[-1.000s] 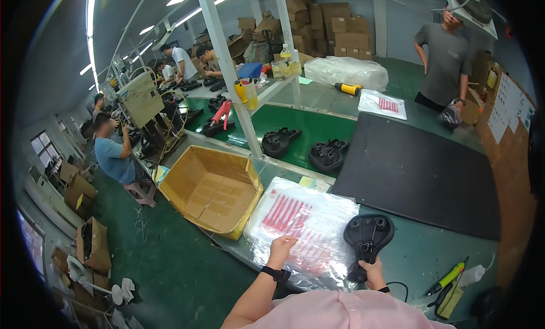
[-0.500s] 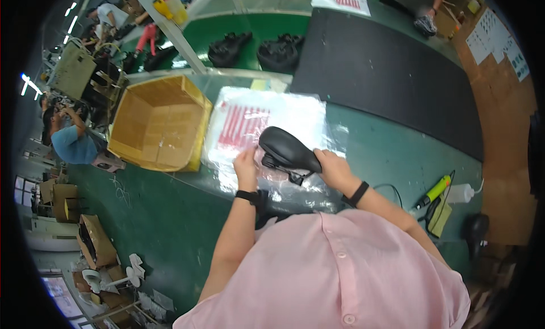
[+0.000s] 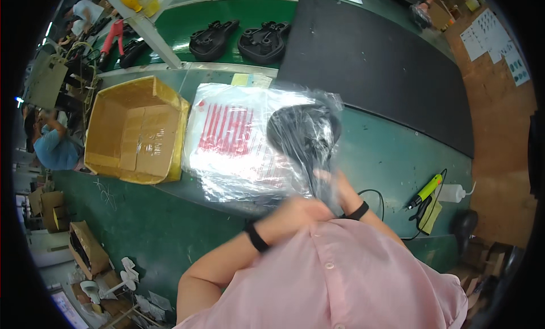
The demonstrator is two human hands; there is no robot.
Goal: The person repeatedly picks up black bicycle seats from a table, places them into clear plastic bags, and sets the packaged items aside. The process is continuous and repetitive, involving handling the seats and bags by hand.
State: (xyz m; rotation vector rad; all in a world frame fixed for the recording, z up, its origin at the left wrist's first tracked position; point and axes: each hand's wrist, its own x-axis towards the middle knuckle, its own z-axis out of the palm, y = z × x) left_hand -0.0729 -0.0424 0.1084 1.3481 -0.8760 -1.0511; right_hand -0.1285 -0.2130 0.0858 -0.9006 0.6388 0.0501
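A black bicycle saddle point(image 3: 304, 127) is now inside a clear plastic bag point(image 3: 335, 102), its wide end pointing away from me. My right hand point(image 3: 339, 188) is closed around the narrow end through the film. Close to my shirt, my left hand point(image 3: 301, 212) is beside the near end of the bag; motion smears its fingers, so their grip is hidden. Under the saddle lies a stack of clear plastic bags with red print point(image 3: 227, 130).
A yellow-edged cardboard box point(image 3: 183, 136) stands left of the stack. A black mat point(image 3: 374, 62) covers the far bench. Several saddles point(image 3: 213, 40) lie on the green surface beyond. At right are a green electric screwdriver point(image 3: 426, 191), a white squeeze bottle point(image 3: 454, 193) and another saddle point(image 3: 464, 224).
The saddle went from bare to inside the clear bag and turned, its wide end now facing away. My left hand left the saddle's side and came back towards my body.
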